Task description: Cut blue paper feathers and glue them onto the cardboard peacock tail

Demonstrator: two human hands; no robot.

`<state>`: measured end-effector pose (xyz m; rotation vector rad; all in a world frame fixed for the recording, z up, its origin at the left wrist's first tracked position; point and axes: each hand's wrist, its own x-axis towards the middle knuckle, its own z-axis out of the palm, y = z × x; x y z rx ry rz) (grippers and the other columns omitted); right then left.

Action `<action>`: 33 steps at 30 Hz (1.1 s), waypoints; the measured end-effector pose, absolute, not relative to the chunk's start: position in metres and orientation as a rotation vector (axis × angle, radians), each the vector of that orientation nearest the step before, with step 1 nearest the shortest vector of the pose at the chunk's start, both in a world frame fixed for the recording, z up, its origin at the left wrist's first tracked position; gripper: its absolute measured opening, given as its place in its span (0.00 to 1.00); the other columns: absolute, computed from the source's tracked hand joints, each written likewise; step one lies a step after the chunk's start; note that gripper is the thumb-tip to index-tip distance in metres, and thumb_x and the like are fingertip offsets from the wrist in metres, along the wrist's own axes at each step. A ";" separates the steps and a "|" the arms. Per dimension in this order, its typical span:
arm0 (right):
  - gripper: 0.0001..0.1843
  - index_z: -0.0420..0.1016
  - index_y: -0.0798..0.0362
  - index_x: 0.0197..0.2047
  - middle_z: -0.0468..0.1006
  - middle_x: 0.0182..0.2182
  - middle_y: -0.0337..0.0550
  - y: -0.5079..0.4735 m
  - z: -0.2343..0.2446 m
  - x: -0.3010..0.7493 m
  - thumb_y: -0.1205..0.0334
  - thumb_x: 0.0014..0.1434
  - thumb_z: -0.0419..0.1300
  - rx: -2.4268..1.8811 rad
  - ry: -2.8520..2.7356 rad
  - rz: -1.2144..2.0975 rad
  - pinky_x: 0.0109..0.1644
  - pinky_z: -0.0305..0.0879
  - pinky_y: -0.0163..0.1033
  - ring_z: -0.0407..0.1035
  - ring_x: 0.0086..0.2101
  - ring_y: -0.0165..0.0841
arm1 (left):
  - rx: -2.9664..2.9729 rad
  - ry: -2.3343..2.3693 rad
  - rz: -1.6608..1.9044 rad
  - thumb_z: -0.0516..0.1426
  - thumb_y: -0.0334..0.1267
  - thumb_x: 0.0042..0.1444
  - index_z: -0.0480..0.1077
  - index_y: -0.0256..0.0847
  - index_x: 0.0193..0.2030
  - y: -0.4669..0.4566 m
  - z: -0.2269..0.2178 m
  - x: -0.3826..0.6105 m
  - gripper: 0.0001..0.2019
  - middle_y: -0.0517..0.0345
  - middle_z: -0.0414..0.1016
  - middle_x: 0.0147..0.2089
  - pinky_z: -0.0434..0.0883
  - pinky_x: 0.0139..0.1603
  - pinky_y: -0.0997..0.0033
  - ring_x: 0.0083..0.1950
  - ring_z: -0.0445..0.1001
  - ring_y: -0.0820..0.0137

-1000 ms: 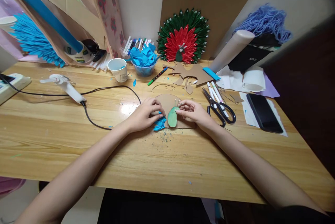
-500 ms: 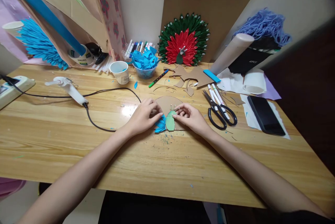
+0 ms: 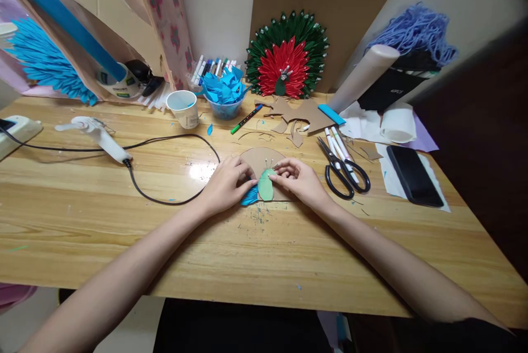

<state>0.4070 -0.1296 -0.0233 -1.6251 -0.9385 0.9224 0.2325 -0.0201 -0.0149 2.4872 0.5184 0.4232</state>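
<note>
A green body-shaped paper cutout [image 3: 266, 186], topped with thin pin-like stalks, lies over the lower middle of a rounded brown cardboard piece [image 3: 259, 159]. At its upper right edge, my right hand [image 3: 300, 181] pinches it between thumb and fingers. My left hand [image 3: 229, 183] is closed at the cutout's left side, its thumb on blue pleated paper petals [image 3: 249, 197] that fan out beside the green piece. The left fingertips are partly hidden behind the thumb.
Black-handled scissors [image 3: 341, 171], white markers [image 3: 339, 147] and a phone [image 3: 413, 176] lie at right. A glue gun [image 3: 101, 141] with looping cord is at left. Behind stand a paper cup [image 3: 182, 111], a bowl of blue pieces [image 3: 225, 94], cardboard scraps [image 3: 303, 114] and a red-green peacock [image 3: 287, 59].
The whole view has shifted slightly. My left thumb has edged closer to the green cutout, covering a little more of the blue petals. My right hand keeps its pinch.
</note>
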 end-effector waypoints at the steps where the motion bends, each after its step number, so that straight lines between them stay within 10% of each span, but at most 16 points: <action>1: 0.19 0.68 0.55 0.34 0.74 0.28 0.40 -0.129 -0.022 0.408 0.55 0.41 0.69 -1.620 -0.913 0.947 0.30 0.61 0.34 0.66 0.28 0.28 | 2.490 0.517 0.422 0.55 0.39 0.57 0.69 0.41 0.35 -0.020 -0.015 0.232 0.05 0.55 0.69 0.39 0.63 0.44 0.63 0.43 0.66 0.64; 33: 0.25 0.56 0.50 0.32 0.74 0.25 0.34 -0.132 -0.028 0.400 0.56 0.42 0.70 -1.561 -0.796 0.858 0.29 0.60 0.33 0.66 0.24 0.26 | 2.540 0.516 0.394 0.52 0.41 0.59 0.66 0.40 0.35 -0.022 -0.014 0.234 0.07 0.55 0.69 0.37 0.63 0.42 0.63 0.41 0.65 0.64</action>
